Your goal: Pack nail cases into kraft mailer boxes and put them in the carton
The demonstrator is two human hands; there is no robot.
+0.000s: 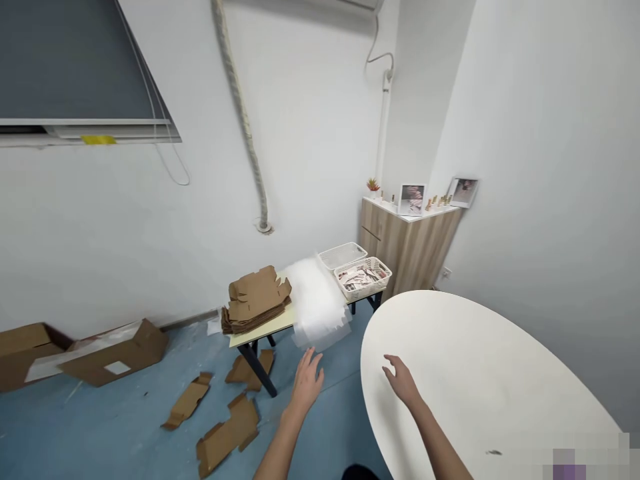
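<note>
My left hand (307,380) reaches forward over the floor with its fingers apart and nothing in it. Just beyond its fingertips hangs the front end of a pile of translucent white plastic sheets or bags (320,303), draped over a narrow table (270,325). Over the left edge of the white oval table (465,360) hovers my right hand (400,380), also empty, with thumb and fingers spread. On the narrow table's left end lies a stack of flat brown cardboard box blanks (257,297). A white basket (363,291) holding printed cards or packets stands at its right end.
Behind the basket is another white basket (343,255). Loose cardboard blanks (230,430) lie on the blue floor, and open cardboard boxes (117,353) stand by the wall. A wooden cabinet (400,247) in the corner bears framed pictures (413,200), small bottles and a plant (373,187).
</note>
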